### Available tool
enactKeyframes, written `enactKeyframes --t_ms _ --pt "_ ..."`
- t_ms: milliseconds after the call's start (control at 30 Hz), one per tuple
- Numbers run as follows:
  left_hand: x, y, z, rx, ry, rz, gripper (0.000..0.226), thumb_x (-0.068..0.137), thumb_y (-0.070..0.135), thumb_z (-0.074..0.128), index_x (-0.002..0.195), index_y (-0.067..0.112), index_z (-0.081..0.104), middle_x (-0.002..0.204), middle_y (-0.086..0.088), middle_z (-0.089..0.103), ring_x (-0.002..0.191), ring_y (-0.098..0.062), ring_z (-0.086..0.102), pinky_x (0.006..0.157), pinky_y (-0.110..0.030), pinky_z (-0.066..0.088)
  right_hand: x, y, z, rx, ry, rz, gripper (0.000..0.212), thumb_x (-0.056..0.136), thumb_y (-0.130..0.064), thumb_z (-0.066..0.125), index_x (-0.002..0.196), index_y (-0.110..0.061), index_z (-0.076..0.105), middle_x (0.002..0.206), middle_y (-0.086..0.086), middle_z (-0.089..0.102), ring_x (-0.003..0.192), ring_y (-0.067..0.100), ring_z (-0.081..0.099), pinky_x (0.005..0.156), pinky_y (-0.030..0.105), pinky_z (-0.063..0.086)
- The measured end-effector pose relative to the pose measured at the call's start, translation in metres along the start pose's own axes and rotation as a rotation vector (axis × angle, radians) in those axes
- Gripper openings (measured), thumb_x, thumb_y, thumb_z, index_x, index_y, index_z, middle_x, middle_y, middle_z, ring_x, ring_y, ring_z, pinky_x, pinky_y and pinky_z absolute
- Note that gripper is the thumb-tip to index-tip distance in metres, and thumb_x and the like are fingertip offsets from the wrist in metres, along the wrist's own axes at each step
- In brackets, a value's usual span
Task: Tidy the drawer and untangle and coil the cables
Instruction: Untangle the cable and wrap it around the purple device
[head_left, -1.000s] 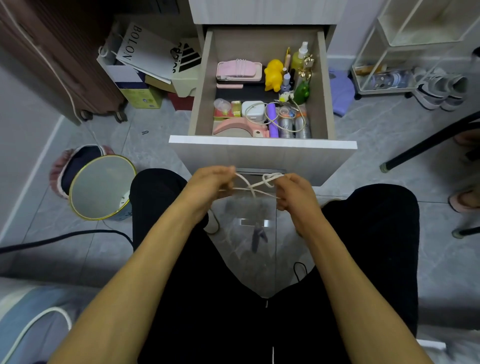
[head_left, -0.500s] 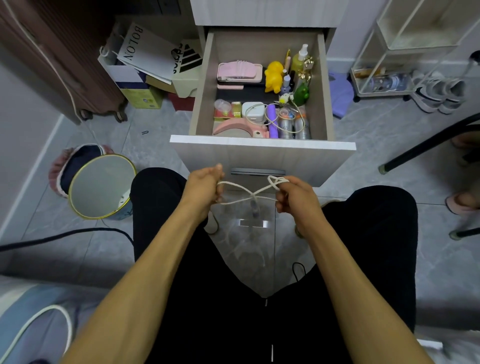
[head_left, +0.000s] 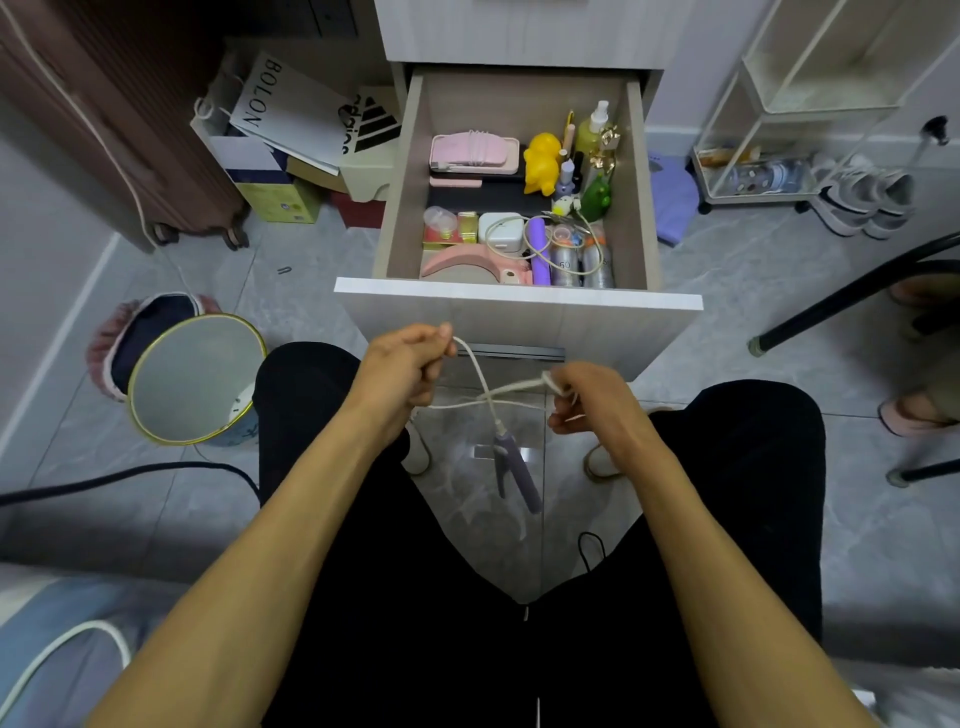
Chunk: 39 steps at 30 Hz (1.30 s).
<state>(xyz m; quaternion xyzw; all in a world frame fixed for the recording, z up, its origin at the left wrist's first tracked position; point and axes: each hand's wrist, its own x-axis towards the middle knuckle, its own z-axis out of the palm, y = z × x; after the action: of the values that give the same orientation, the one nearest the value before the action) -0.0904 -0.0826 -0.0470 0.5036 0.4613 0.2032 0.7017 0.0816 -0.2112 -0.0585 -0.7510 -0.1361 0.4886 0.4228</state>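
Note:
A thin white cable (head_left: 483, 387) stretches between my two hands, just in front of the open drawer (head_left: 519, 301). My left hand (head_left: 400, 371) pinches one strand near its top. My right hand (head_left: 592, 397) grips a small bunch of loops. The strands cross between the hands, and a grey-purple plug end (head_left: 511, 465) dangles below them. Inside the drawer lie a white charger (head_left: 501, 231) with a second loose cable (head_left: 582, 247), a pink case (head_left: 475, 153), a yellow duck toy (head_left: 541, 162), bottles and small cans.
A round gold-rimmed bin (head_left: 195, 379) stands on the floor at left, beside a black cable (head_left: 130, 475). Boxes and paper bags (head_left: 291, 140) sit behind it. A white wire rack (head_left: 810, 124) and shoes (head_left: 862, 197) are at right, with black chair legs (head_left: 841, 301).
My hands have drawn apart, the left rising and the right moving right and down. The cable is stretched wider and the plug end now hangs lower.

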Motion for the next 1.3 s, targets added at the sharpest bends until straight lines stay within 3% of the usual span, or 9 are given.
enactKeyframes --t_ms 100,267,400,500,667,900,1033,1167,1300 --pt "-0.005 0.001 0.008 -0.007 -0.041 -0.012 0.028 0.097 0.025 0.058 0.075 0.009 0.063 0.051 0.002 0.039 0.039 -0.007 0.024 0.038 -0.018 0.018 -0.009 0.011 -0.003 -0.256 -0.025 -0.185 0.048 0.082 -0.053 0.066 0.066 -0.011 0.049 0.06 0.006 0.048 0.06 0.023 0.058 0.063 0.031 0.055" --pt "-0.006 -0.006 0.013 -0.037 -0.031 -0.043 0.027 0.098 0.025 0.057 0.076 0.008 0.062 0.053 0.0 0.036 0.039 -0.006 0.025 0.036 -0.017 0.02 -0.008 0.008 -0.001 -0.574 -0.026 -0.438 0.051 0.091 -0.039 0.063 0.056 -0.006 0.048 0.052 0.011 0.047 0.047 0.012 0.04 0.055 0.026 0.038" --pt "0.001 -0.016 0.01 -0.013 0.05 -0.057 0.028 0.096 0.027 0.06 0.076 0.009 0.063 0.053 0.001 0.035 0.041 -0.007 0.025 0.037 -0.018 0.019 -0.019 0.0 -0.004 -0.241 -0.183 -0.351 0.043 0.098 -0.039 0.052 0.069 -0.009 0.064 0.066 -0.004 0.068 0.054 0.0 0.053 0.06 0.018 0.043" --pt "0.009 -0.027 0.007 0.039 0.139 -0.061 0.029 0.095 0.029 0.062 0.072 0.011 0.064 0.051 0.002 0.039 0.042 -0.008 0.028 0.038 -0.017 0.022 -0.021 0.0 -0.007 0.13 -0.222 -0.257 0.048 0.099 -0.041 0.047 0.061 -0.013 0.054 0.053 0.001 0.051 0.053 0.012 0.048 0.07 0.031 0.044" --pt "0.018 -0.041 0.013 0.109 0.244 -0.108 0.032 0.096 0.031 0.06 0.068 0.014 0.061 0.06 0.002 0.05 0.045 -0.009 0.035 0.04 -0.019 0.028 -0.025 -0.005 -0.007 -0.424 -0.204 -0.244 0.04 0.087 -0.054 0.062 0.07 -0.018 0.071 0.058 0.006 0.056 0.056 0.011 0.052 0.065 0.029 0.05" --pt "0.024 -0.059 0.016 0.297 0.321 -0.096 0.034 0.096 0.033 0.058 0.078 0.005 0.063 0.072 -0.007 0.057 0.066 -0.017 0.05 0.061 -0.029 0.044 -0.023 -0.002 -0.014 0.233 -0.189 -0.344 0.029 0.1 -0.013 0.048 0.082 -0.009 0.07 0.05 0.003 0.05 0.051 0.02 0.053 0.069 0.029 0.049" --pt "0.029 -0.062 0.017 0.35 0.346 -0.099 0.03 0.095 0.029 0.06 0.076 0.006 0.059 0.065 -0.008 0.048 0.061 -0.019 0.045 0.059 -0.028 0.044 -0.027 -0.005 -0.013 0.006 -0.131 -0.229 0.027 0.096 -0.016 0.048 0.083 -0.01 0.07 0.043 -0.002 0.039 0.042 0.015 0.044 0.076 0.042 0.051" --pt "0.028 -0.058 0.025 0.349 0.298 -0.079 0.024 0.093 0.022 0.06 0.075 0.007 0.058 0.062 -0.008 0.048 0.054 -0.015 0.042 0.05 -0.022 0.039 -0.031 -0.008 -0.011 -0.242 -0.056 -0.309 0.026 0.093 -0.022 0.06 0.069 -0.012 0.062 0.064 -0.003 0.063 0.063 0.019 0.061 0.075 0.041 0.053" --pt "0.018 -0.049 0.033 0.313 0.044 -0.03 0.026 0.094 0.011 0.056 0.069 0.01 0.049 0.074 -0.007 0.068 0.04 -0.011 0.048 0.039 -0.016 0.033 -0.027 -0.011 -0.012 0.432 -0.216 -0.329 0.033 0.093 -0.01 0.051 0.062 -0.018 0.06 0.112 0.007 0.071 0.103 0.021 0.067 0.088 0.037 0.052"
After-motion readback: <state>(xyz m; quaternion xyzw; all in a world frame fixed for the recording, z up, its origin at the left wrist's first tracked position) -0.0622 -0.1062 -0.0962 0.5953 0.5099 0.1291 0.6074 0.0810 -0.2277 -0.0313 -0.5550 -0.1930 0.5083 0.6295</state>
